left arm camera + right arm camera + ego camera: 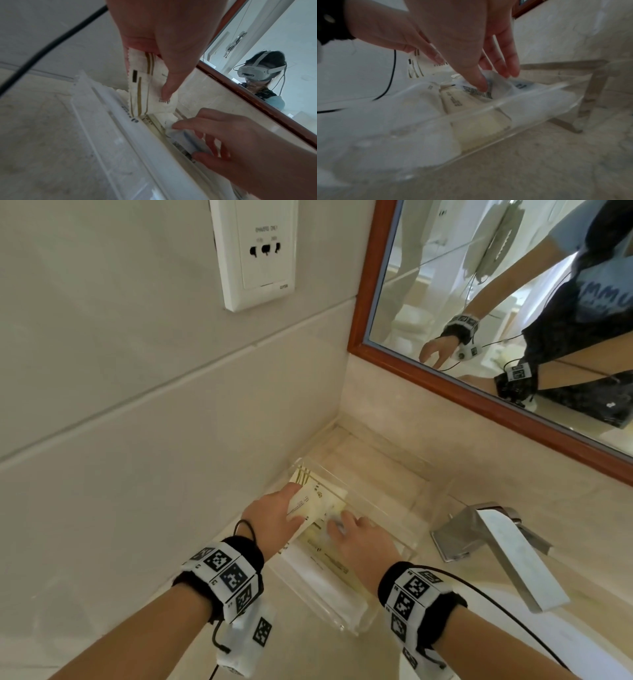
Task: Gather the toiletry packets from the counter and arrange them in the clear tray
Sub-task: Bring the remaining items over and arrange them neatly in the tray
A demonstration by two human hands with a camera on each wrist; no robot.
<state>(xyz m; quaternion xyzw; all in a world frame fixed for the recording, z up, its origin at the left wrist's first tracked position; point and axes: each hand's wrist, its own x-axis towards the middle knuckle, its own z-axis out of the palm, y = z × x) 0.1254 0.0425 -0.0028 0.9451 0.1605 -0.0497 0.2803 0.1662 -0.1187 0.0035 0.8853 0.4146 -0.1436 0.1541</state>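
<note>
A cream toiletry packet with gold stripes (pixel 144 82) is standing upright over the clear tray (pixel 390 616), its lower edge dipping in among the packets already lying there. The left hand (pixel 270 517) is pinching this packet near its top, thumb (pixel 169 86) pressing on the face that shows in the left wrist view, the other fingers hidden behind it. Beside it, inside the tray, the right hand (pixel 359 539) is gripping a crumpled white packet with dark print (pixel 498 81) — thumb on one side, fingers curled down on the other — right on top of the flat packets. One of these, a cream packet with a printed label (pixel 453 101), is lying flat against the tray's near wall, and a white packet (pixel 322 580) is filling the end of the tray nearest the person.

The tray is sitting on the beige stone counter (pixel 308 652), close to the tiled side wall (pixel 137 440), its far half showing only bare counter through the clear floor. To its right a chrome faucet (pixel 503 546) is jutting over the white basin. Above the counter a mirror in a red-brown wooden frame (pixel 445 371) is reflecting the person, who is wearing a headset — both wrists are carrying black bands with coded markers. A white wall socket (pixel 255 251) is sitting high on the tiles.
</note>
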